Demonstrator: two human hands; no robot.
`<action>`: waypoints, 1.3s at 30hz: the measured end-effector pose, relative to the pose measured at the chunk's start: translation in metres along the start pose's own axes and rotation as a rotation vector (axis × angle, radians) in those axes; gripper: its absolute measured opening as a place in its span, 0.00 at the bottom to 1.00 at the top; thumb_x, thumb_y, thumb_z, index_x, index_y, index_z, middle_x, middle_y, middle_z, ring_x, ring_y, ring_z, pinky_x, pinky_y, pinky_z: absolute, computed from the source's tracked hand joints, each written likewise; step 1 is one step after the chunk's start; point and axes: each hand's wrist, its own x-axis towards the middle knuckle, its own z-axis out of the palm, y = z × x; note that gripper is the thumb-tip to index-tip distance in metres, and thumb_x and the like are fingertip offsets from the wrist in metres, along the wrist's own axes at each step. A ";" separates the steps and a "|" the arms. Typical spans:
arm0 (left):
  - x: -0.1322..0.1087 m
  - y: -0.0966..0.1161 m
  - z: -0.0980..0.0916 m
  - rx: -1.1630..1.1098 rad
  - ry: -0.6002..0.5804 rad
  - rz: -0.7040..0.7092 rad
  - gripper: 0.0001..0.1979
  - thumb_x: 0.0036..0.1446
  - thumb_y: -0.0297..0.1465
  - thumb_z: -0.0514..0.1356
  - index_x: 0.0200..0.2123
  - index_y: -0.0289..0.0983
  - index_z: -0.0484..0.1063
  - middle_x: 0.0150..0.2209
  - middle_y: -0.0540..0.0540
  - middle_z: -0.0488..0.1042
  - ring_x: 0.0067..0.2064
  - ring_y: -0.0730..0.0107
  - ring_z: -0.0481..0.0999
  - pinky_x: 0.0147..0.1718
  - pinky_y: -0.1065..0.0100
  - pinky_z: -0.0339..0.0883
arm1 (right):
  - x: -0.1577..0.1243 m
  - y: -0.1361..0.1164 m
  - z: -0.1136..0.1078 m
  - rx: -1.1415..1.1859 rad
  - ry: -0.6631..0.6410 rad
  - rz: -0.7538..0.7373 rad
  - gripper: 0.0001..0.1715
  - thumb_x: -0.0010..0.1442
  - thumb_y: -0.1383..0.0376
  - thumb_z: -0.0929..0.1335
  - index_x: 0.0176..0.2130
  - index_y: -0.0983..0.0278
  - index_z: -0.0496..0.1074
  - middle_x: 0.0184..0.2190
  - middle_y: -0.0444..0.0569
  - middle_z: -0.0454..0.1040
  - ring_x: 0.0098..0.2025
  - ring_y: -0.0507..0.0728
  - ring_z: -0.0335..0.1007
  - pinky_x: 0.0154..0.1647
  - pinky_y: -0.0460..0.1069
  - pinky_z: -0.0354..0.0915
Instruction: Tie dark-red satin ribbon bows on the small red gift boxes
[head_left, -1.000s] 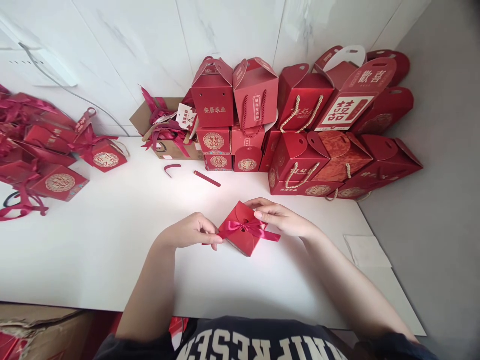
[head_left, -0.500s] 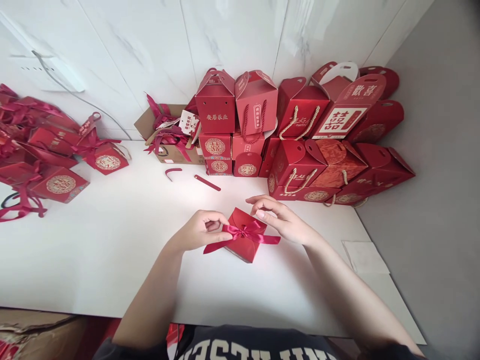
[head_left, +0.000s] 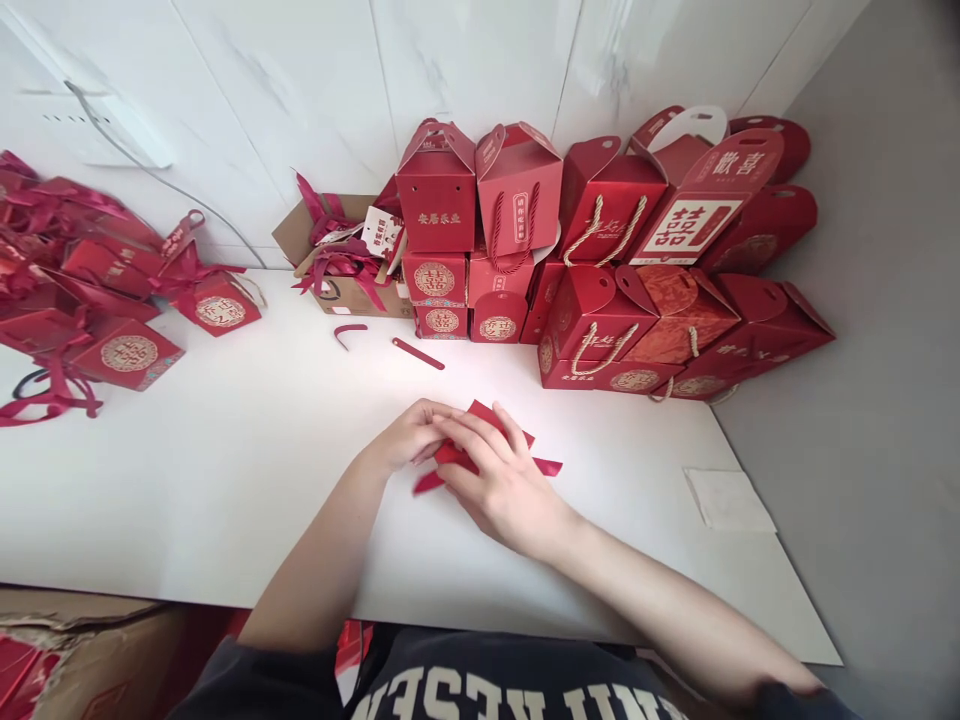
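A small red gift box lies on the white table, mostly covered by my hands. My right hand reaches across its top, fingers curved over it and the fingertips meeting my left hand. At the box's left side, my left hand has its fingers pinched together by the ribbon; the pinch itself is partly hidden. From under my right hand the magenta satin ribbon sticks out, one tail to the right and another at the lower left. The bow is out of sight beneath my fingers.
Red gift boxes stand stacked along the tiled wall, some with rope handles. A cardboard box holds ribbons and tags. Two dark red strips lie before it. Several ribboned boxes crowd the left. White paper lies at right.
My right hand has moved left and down over the box, covering the bow. My left hand has shifted slightly right and up, and the two hands now meet.
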 end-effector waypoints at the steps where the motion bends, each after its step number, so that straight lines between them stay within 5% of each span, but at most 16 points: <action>1: 0.000 0.000 -0.001 -0.014 0.000 -0.009 0.17 0.54 0.43 0.61 0.26 0.34 0.73 0.11 0.57 0.56 0.11 0.83 0.49 0.14 0.71 0.39 | -0.002 -0.001 0.002 0.000 0.024 -0.009 0.11 0.65 0.69 0.63 0.43 0.58 0.74 0.66 0.52 0.58 0.69 0.62 0.47 0.69 0.68 0.43; 6: -0.008 0.013 0.006 0.124 0.087 -0.013 0.22 0.56 0.46 0.59 0.20 0.36 0.64 0.14 0.57 0.51 0.16 0.82 0.49 0.17 0.70 0.40 | -0.025 0.011 -0.013 0.176 0.057 -0.029 0.08 0.65 0.64 0.65 0.42 0.59 0.75 0.64 0.52 0.61 0.69 0.63 0.48 0.65 0.61 0.57; 10: -0.013 0.024 0.022 0.406 0.210 0.021 0.27 0.48 0.46 0.66 0.19 0.36 0.53 0.20 0.55 0.48 0.22 0.79 0.49 0.21 0.71 0.41 | -0.044 0.019 -0.021 0.237 0.040 0.011 0.07 0.64 0.65 0.66 0.42 0.60 0.74 0.64 0.52 0.60 0.69 0.65 0.47 0.66 0.63 0.55; 15: -0.016 0.026 0.028 0.601 0.266 -0.005 0.28 0.48 0.46 0.65 0.19 0.37 0.50 0.20 0.55 0.47 0.23 0.78 0.47 0.21 0.71 0.40 | -0.056 0.023 -0.026 0.368 -0.011 0.058 0.04 0.62 0.64 0.68 0.38 0.58 0.74 0.65 0.50 0.58 0.69 0.67 0.47 0.69 0.67 0.43; 17: -0.016 0.028 0.028 0.611 0.266 -0.018 0.28 0.48 0.47 0.64 0.19 0.37 0.50 0.20 0.55 0.47 0.23 0.77 0.48 0.21 0.71 0.41 | -0.058 0.029 -0.029 0.495 0.019 0.178 0.06 0.63 0.61 0.67 0.41 0.57 0.72 0.64 0.51 0.61 0.67 0.65 0.52 0.67 0.65 0.48; 22: -0.018 0.034 0.032 0.628 0.283 -0.041 0.27 0.50 0.47 0.63 0.20 0.37 0.49 0.20 0.55 0.48 0.23 0.77 0.48 0.22 0.71 0.41 | -0.057 0.047 -0.028 0.593 0.121 0.695 0.18 0.68 0.55 0.62 0.54 0.58 0.61 0.46 0.52 0.71 0.48 0.59 0.68 0.49 0.56 0.65; 26: -0.019 0.034 0.035 0.667 0.314 -0.044 0.27 0.49 0.47 0.63 0.20 0.37 0.50 0.19 0.55 0.47 0.24 0.77 0.47 0.22 0.71 0.42 | -0.059 0.045 -0.028 0.752 0.041 0.680 0.16 0.67 0.56 0.63 0.52 0.58 0.60 0.26 0.41 0.66 0.30 0.53 0.63 0.34 0.49 0.61; 31: -0.019 0.034 0.034 0.732 0.324 -0.057 0.28 0.46 0.50 0.65 0.19 0.37 0.52 0.18 0.56 0.48 0.23 0.76 0.47 0.22 0.71 0.42 | -0.074 0.030 -0.022 1.008 0.081 0.733 0.13 0.66 0.57 0.64 0.48 0.58 0.60 0.26 0.40 0.67 0.30 0.52 0.65 0.33 0.48 0.62; 36: -0.020 0.036 0.033 0.779 0.295 -0.059 0.28 0.45 0.51 0.65 0.20 0.37 0.53 0.18 0.56 0.50 0.23 0.76 0.48 0.22 0.71 0.43 | -0.084 0.041 -0.021 1.050 -0.223 0.711 0.04 0.67 0.63 0.62 0.41 0.60 0.60 0.30 0.44 0.73 0.32 0.53 0.69 0.37 0.50 0.64; 39: -0.023 0.035 0.030 0.729 0.224 -0.061 0.28 0.42 0.51 0.67 0.21 0.38 0.55 0.19 0.57 0.52 0.23 0.77 0.49 0.22 0.72 0.44 | -0.075 0.057 -0.042 0.783 -0.316 0.650 0.08 0.65 0.70 0.60 0.43 0.60 0.63 0.35 0.47 0.75 0.39 0.56 0.72 0.42 0.53 0.64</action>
